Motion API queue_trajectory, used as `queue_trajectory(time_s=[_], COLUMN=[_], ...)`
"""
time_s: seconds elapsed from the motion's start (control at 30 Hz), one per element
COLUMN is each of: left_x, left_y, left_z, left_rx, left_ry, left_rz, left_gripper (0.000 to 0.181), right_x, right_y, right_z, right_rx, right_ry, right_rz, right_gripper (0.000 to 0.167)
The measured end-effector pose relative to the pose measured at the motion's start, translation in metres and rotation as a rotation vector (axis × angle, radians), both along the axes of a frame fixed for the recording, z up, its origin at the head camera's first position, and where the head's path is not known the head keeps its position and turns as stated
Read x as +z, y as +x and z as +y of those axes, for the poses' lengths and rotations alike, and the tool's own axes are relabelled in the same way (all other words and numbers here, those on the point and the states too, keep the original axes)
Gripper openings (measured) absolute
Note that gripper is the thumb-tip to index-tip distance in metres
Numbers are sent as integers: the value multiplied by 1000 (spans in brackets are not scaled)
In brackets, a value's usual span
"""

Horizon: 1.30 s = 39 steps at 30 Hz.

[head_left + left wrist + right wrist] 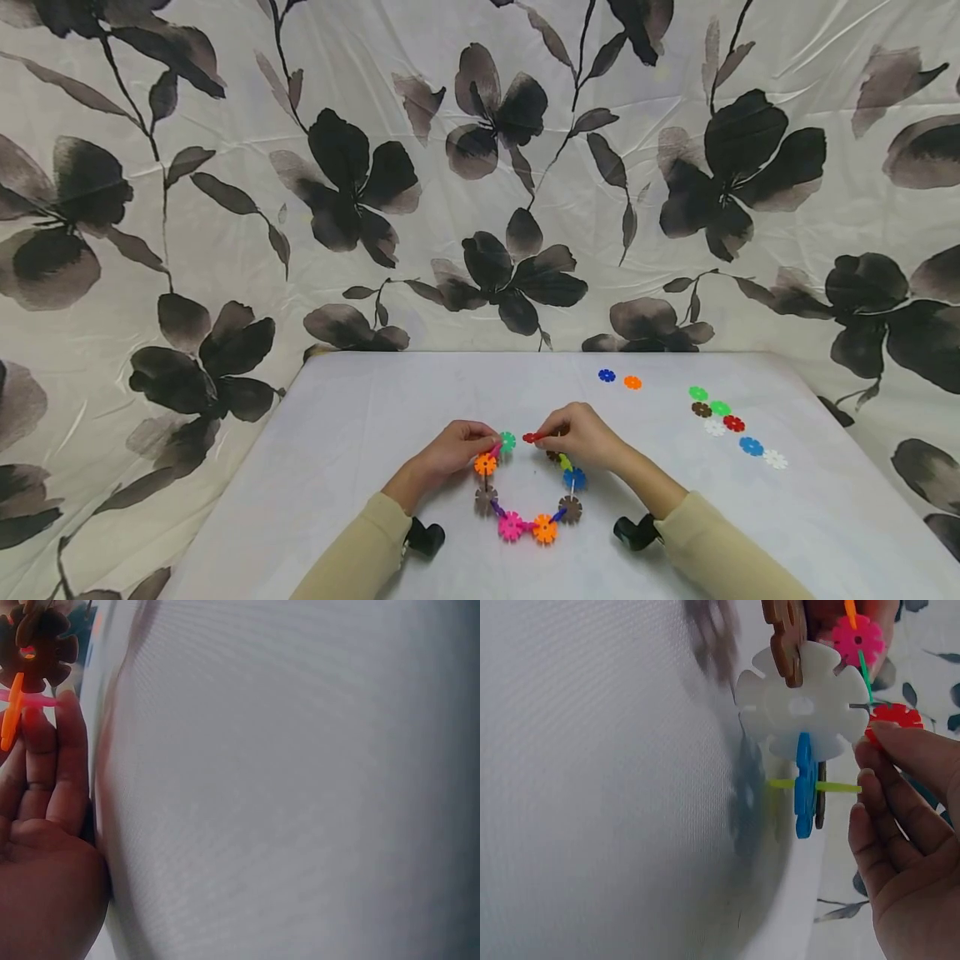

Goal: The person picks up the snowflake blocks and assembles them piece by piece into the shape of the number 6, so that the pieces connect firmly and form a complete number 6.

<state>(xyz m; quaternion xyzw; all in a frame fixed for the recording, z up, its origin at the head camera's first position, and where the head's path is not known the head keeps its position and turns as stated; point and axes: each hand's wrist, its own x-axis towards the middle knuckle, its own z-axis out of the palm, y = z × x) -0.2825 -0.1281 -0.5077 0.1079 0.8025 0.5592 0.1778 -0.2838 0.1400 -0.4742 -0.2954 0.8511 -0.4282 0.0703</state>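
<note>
A ring-shaped chain of interlocking flower discs lies between the hands, with a gap at its far side. The left hand (457,450) pinches the chain's left end at a pink disc (857,639). Beyond its fingertips is a green disc (507,442). Thumb and fingers of the right hand (587,437) pinch a red disc (530,437), held just apart from the green one. The chain's right end, with a blue disc (574,478) and a white disc (802,705), passes under the right hand. Whether the red disc joins it, I cannot tell.
Loose flower discs lie on the white table (337,500): a dark blue disc (607,376) and an orange disc (633,382) at the back, and several more, including a red disc (734,423), at the right. A floral cloth (420,200) hangs behind.
</note>
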Motion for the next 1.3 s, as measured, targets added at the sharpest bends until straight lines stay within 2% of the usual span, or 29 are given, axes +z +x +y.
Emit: queue_trajectory(time_s=[0.17, 0.37, 0.57, 0.97, 1.17, 1.3], left_x=[-1, -2, -2, 2, 2, 3], left_y=[-1, -2, -1, 4, 3, 2], left_z=[-1, -1, 0, 7, 7, 7], left_rx=[0, -13, -16, 58, 55, 30], left_ry=[-4, 3, 11, 36, -12, -43], left_rz=[3, 6, 20, -9, -3, -2], left_gripper=[24, 25, 24, 24, 24, 25], right_x=[-2, -6, -8, -17, -14, -8], right_y=[-2, -3, -4, -8, -7, -6], right_z=[-6, -10, -14, -20, -20, -20], right_rx=[6, -4, 19, 55, 15, 9], right_ry=[12, 14, -4, -56, -47, -23], right_rz=[33, 27, 39, 57, 39, 25], right_gripper=[7, 5, 5, 6, 6, 6])
